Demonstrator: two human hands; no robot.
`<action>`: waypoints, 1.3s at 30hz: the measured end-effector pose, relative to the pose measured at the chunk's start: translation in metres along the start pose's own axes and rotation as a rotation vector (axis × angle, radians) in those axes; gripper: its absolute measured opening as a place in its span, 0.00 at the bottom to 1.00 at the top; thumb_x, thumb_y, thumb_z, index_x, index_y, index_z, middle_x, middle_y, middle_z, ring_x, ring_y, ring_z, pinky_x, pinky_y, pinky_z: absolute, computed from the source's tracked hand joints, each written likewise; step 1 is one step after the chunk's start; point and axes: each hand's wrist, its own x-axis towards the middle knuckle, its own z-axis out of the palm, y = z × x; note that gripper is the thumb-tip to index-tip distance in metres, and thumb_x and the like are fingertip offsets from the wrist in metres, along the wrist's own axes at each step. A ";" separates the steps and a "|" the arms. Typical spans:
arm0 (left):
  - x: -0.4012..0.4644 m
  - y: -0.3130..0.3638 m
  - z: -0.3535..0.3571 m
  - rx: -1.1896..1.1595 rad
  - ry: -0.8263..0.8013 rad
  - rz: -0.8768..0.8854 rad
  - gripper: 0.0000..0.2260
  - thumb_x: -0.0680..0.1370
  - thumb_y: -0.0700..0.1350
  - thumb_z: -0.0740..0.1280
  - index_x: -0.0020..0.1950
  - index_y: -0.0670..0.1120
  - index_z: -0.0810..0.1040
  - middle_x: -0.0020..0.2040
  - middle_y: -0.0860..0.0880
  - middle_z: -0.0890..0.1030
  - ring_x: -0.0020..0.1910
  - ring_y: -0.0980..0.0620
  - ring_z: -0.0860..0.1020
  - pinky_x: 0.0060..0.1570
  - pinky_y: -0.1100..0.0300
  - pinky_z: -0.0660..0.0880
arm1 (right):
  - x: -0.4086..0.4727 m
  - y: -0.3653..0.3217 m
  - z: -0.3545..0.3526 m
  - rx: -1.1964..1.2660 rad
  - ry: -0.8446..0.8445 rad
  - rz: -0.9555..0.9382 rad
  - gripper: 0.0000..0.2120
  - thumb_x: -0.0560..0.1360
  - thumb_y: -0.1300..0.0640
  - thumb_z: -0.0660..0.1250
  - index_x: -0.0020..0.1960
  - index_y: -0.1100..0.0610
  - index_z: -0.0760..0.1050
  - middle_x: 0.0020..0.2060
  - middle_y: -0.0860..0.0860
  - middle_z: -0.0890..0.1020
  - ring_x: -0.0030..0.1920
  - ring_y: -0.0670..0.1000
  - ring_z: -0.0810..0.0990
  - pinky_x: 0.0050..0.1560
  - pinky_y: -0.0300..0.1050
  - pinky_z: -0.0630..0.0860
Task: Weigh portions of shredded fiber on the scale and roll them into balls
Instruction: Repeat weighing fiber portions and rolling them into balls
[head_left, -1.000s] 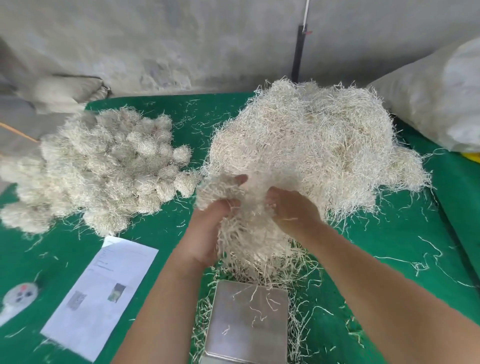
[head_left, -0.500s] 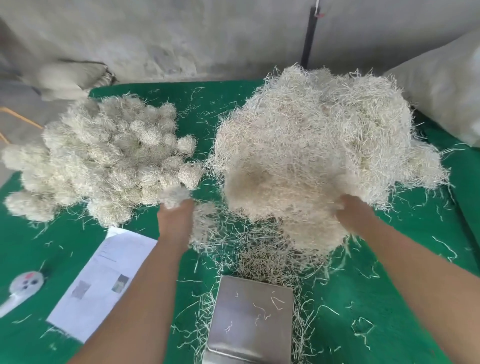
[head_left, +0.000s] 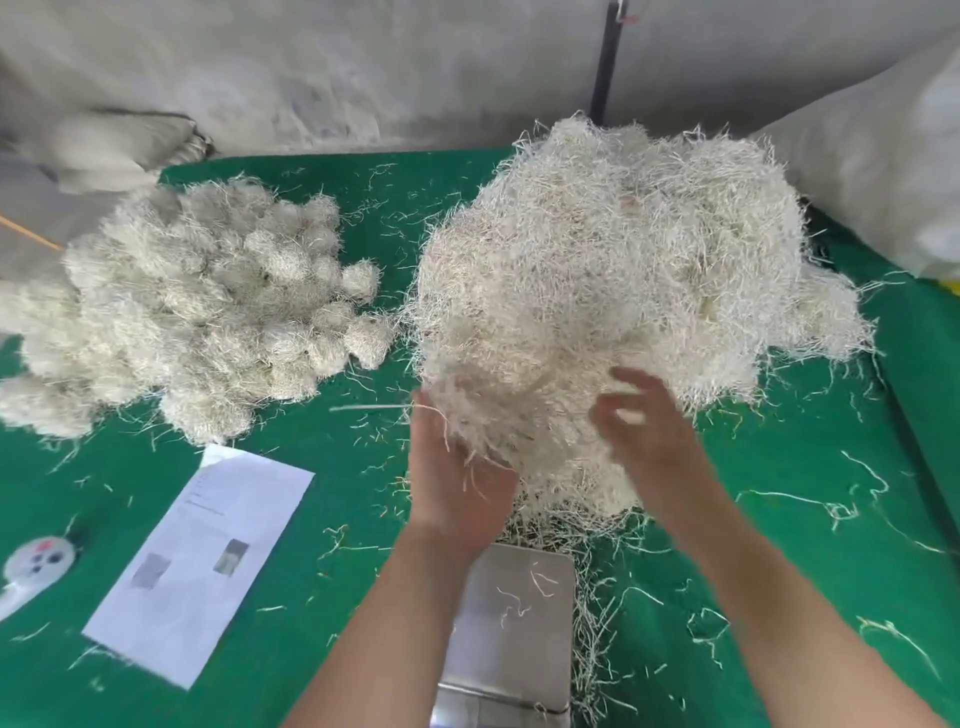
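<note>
Hands: left hand (head_left: 457, 488) open, palm up under loose fiber pile (head_left: 613, 291); right hand (head_left: 644, 426) blurred, fingers spread, holding nothing.

both hands (head_left: 550, 447) at loose fiber heap (head_left: 613, 291), blurred

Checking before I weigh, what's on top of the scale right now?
The scale carries only a few stray fiber strands on its metal plate, no portion. The left forearm hides its left edge.
</note>
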 end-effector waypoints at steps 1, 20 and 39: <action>-0.003 -0.009 0.000 0.030 -0.021 -0.009 0.18 0.84 0.56 0.61 0.55 0.45 0.83 0.53 0.44 0.83 0.49 0.46 0.85 0.51 0.51 0.82 | -0.014 -0.005 0.018 0.191 -0.143 0.136 0.28 0.79 0.40 0.69 0.75 0.40 0.64 0.67 0.41 0.76 0.63 0.44 0.80 0.56 0.45 0.83; -0.066 -0.052 -0.116 0.969 0.020 -0.061 0.08 0.81 0.53 0.66 0.59 0.57 0.79 0.56 0.53 0.85 0.47 0.61 0.84 0.51 0.58 0.82 | -0.103 0.050 0.094 0.327 -0.315 0.467 0.21 0.81 0.53 0.69 0.72 0.53 0.68 0.58 0.50 0.84 0.55 0.51 0.85 0.55 0.47 0.82; -0.084 -0.014 -0.174 1.352 0.196 0.045 0.33 0.81 0.40 0.62 0.83 0.59 0.55 0.82 0.48 0.63 0.40 0.56 0.76 0.36 0.62 0.75 | -0.122 0.073 0.084 -0.424 -0.368 0.132 0.41 0.77 0.48 0.70 0.82 0.41 0.50 0.80 0.43 0.58 0.81 0.51 0.55 0.77 0.55 0.53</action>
